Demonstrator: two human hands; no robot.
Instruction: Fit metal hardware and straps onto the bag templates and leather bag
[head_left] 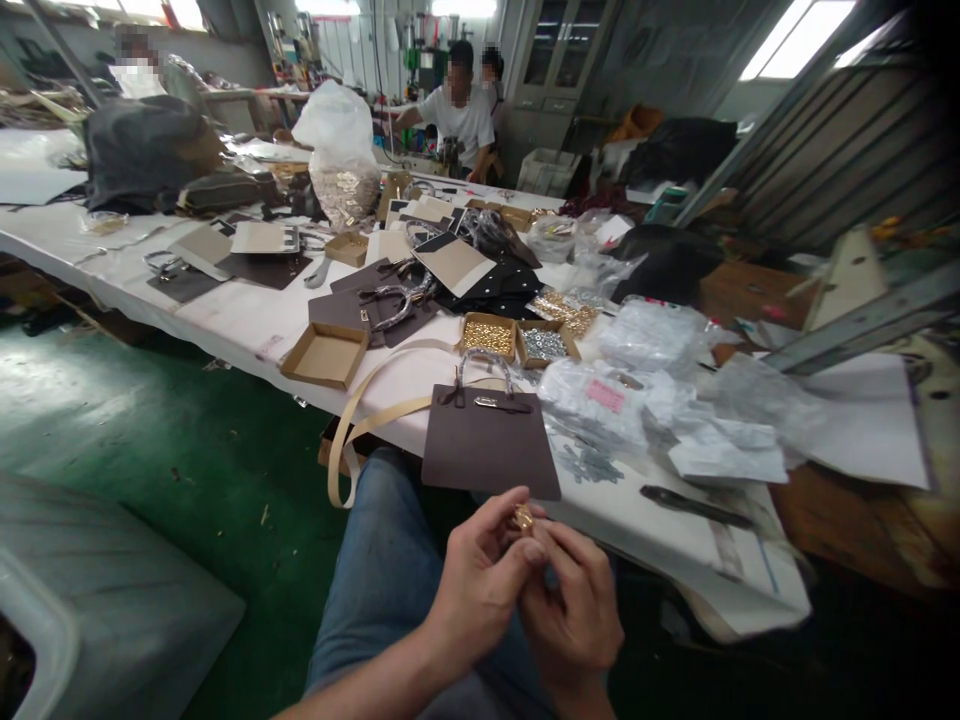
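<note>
Over my lap, my left hand point(480, 580) and my right hand point(574, 590) meet with fingers pinched together. Between the fingertips shows a small gold-coloured metal fitting point(524, 517), which both hands touch; its exact kind is too small to make out. Just beyond them, a dark brown bag panel point(487, 440) lies at the table edge. It carries a plastic-wrapped handle point(486, 358) and a metal clasp plate point(491, 403). Behind the panel stand a box of gold pieces point(487, 336) and a box of silver pieces point(546, 344).
An open cardboard box point(325, 355) sits left of a beige strap point(390, 408) that hangs over the edge. Plastic bags point(600, 405), flat grey metal strips point(589, 463) and a dark-handled tool point(696, 506) lie to the right. A person point(459, 110) is at the back.
</note>
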